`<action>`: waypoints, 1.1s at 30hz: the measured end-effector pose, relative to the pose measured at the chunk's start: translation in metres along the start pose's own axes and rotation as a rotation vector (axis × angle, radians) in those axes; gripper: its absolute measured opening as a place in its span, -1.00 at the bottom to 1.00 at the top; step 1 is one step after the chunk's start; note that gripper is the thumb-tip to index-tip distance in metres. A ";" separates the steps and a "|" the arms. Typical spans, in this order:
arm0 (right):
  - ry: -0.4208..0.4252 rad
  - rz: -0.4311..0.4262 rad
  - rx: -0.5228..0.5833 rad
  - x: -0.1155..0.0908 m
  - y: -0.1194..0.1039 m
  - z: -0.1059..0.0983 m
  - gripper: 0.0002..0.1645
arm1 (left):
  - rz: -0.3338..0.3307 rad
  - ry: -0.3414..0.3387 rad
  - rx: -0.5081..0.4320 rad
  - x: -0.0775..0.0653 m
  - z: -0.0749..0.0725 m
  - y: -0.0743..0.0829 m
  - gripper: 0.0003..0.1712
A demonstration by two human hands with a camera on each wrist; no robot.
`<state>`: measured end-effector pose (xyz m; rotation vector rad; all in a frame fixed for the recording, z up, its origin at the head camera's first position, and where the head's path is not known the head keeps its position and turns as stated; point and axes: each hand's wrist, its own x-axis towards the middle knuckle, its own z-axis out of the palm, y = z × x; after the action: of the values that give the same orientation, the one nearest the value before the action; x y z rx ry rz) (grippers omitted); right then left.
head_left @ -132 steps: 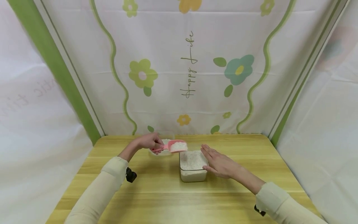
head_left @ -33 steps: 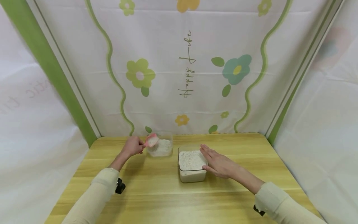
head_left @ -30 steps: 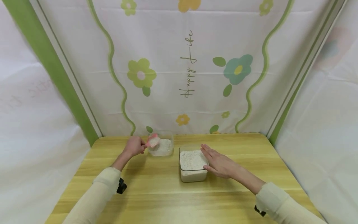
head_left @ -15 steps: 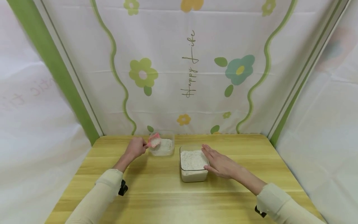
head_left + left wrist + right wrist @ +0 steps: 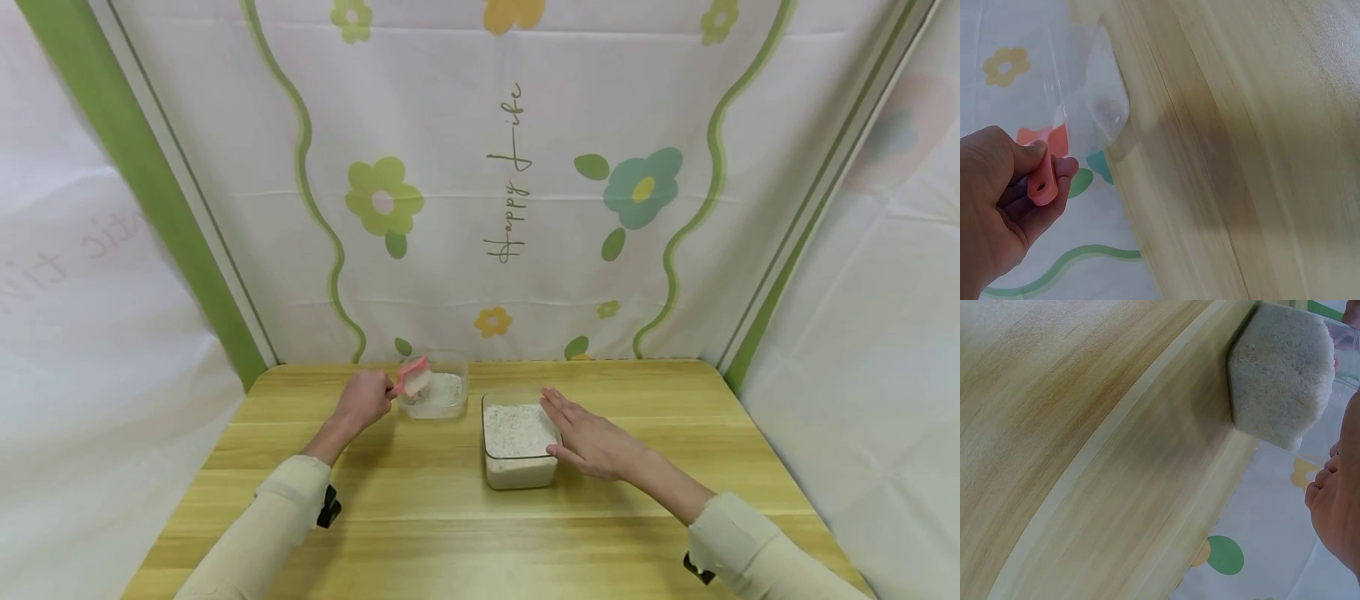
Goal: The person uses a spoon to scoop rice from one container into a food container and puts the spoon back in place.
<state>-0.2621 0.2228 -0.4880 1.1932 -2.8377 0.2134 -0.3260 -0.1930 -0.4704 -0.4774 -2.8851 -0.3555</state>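
My left hand pinches the handle of a pink scoop between thumb and fingers. The scoop is tipped on its side over the left part of a small clear container, which holds a low layer of white grain. In the left wrist view the scoop's handle points back toward the palm, and its bowl is mostly hidden. A larger clear square container, nearly full of white rice-like grain, stands at mid-table. My right hand rests with extended fingers against its right side and rim.
Both containers stand on a light wood table, the small one at the back edge. Behind it hangs a white flowered cloth, with more white cloth at both sides. Dark wrist cameras sit at both cuffs.
Seconds ago the loaded scoop was level beside the larger container. My left hand has since carried it left over the small container and turned it further on its side. The right hand stays put.
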 end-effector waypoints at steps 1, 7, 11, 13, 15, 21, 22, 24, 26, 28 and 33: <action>0.002 -0.001 0.002 0.000 0.000 0.000 -0.10 | 0.002 0.000 0.006 0.000 0.000 0.001 -0.74; 0.011 -0.011 -0.008 0.001 0.000 0.001 -0.11 | 0.008 -0.003 0.034 0.001 0.001 0.001 -0.71; 0.007 -0.007 0.002 0.000 -0.001 -0.001 -0.10 | 0.038 -0.002 0.072 0.001 0.002 0.002 -0.77; 0.003 -0.005 0.008 0.000 -0.001 -0.001 -0.10 | 0.058 0.005 0.098 0.000 0.002 0.003 -0.82; 0.000 -0.001 0.011 0.000 -0.001 -0.001 -0.10 | 0.072 0.014 0.120 0.000 0.002 0.005 -0.84; 0.011 -0.002 0.004 -0.001 -0.001 0.000 -0.10 | 0.094 0.044 0.183 0.002 0.005 0.006 -0.77; 0.014 -0.003 0.004 0.000 0.000 0.000 -0.10 | 0.098 0.046 0.191 0.002 0.006 0.007 -0.77; 0.015 -0.003 0.004 0.000 0.000 0.000 -0.10 | 0.107 0.056 0.198 0.002 0.007 0.007 -0.76; 0.014 -0.002 0.007 -0.001 0.000 0.001 -0.10 | 0.120 0.061 0.217 0.002 0.009 0.007 -0.78; 0.011 -0.001 0.011 -0.001 0.000 0.001 -0.10 | 0.136 0.071 0.238 0.002 0.009 0.008 -0.80; 0.012 0.002 0.016 -0.001 -0.001 0.001 -0.10 | 0.209 0.114 0.335 0.000 0.010 0.012 -0.85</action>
<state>-0.2608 0.2229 -0.4892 1.1872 -2.8323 0.2437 -0.3235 -0.1799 -0.4771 -0.6636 -2.6753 0.1288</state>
